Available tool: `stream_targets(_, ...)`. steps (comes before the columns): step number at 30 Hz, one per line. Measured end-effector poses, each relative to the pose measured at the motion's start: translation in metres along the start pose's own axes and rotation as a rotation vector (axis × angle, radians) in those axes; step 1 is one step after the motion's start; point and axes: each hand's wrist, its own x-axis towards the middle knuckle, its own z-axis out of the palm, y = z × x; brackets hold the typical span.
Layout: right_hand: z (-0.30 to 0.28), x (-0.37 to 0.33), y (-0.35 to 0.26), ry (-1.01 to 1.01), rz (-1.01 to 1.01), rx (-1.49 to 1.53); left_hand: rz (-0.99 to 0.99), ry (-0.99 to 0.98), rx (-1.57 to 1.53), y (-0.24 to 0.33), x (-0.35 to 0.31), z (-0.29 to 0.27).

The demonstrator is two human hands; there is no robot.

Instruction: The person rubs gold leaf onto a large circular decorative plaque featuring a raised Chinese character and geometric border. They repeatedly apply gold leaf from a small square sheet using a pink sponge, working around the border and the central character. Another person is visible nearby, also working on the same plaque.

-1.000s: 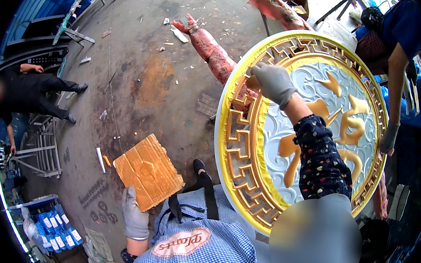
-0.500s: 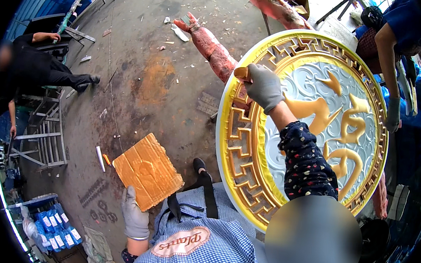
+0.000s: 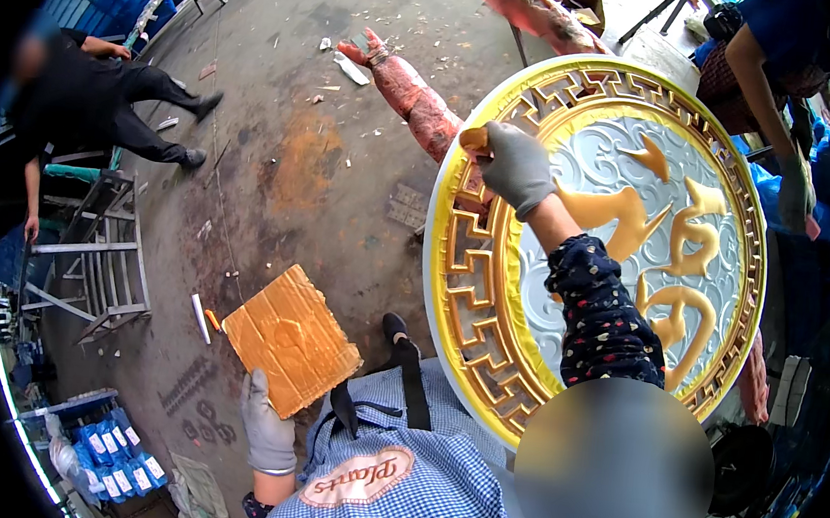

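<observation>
My gloved left hand (image 3: pixel 269 427) grips the lower corner of a square piece of cardboard (image 3: pixel 291 342) smeared with gold paint. At the upper left of a large round relief panel (image 3: pixel 593 141), my gloved right hand (image 3: pixel 519 169) has its fingers closed round a small gold-stained pad (image 3: pixel 475 141), perhaps a sponge. The pad is over the panel's yellow rim, by the gold fretwork border. Inside the border lies a pale scroll-patterned centre with raised gold strokes. My right forearm crosses the panel and hides part of it.
Reddish wrapped supports (image 3: pixel 414 101) stick out from under the panel. A person in black (image 3: pixel 84 97) is at the left by a metal trestle (image 3: pixel 103 271). Another person's arm (image 3: pixel 761 87) reaches down at the right. Blue packets (image 3: pixel 121 455) sit at lower left; scraps litter the floor.
The person in black has stepped, legs now spread wider and further right. At the right, the other person's hand has moved. My right hand has shifted very slightly; my left holds still.
</observation>
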Motion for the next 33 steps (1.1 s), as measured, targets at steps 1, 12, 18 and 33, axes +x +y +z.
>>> stream_targets(1,0.004,-0.001,-0.006,0.047,-0.027,0.036,-0.009,0.006,-0.012,0.001,0.000,0.003)
stream_targets(12,0.001,-0.005,0.001,0.096,0.035,0.098,0.107,-0.041,0.230,-0.028,0.011,-0.030)
stream_targets(18,-0.013,-0.027,-0.031,-0.103,-0.041,0.340,-0.101,-0.005,-0.140,-0.009,-0.014,-0.022)
stream_targets(33,-0.064,-0.054,0.060,0.416,0.169,0.432,-0.065,-0.018,-0.274,0.001,-0.021,0.001)
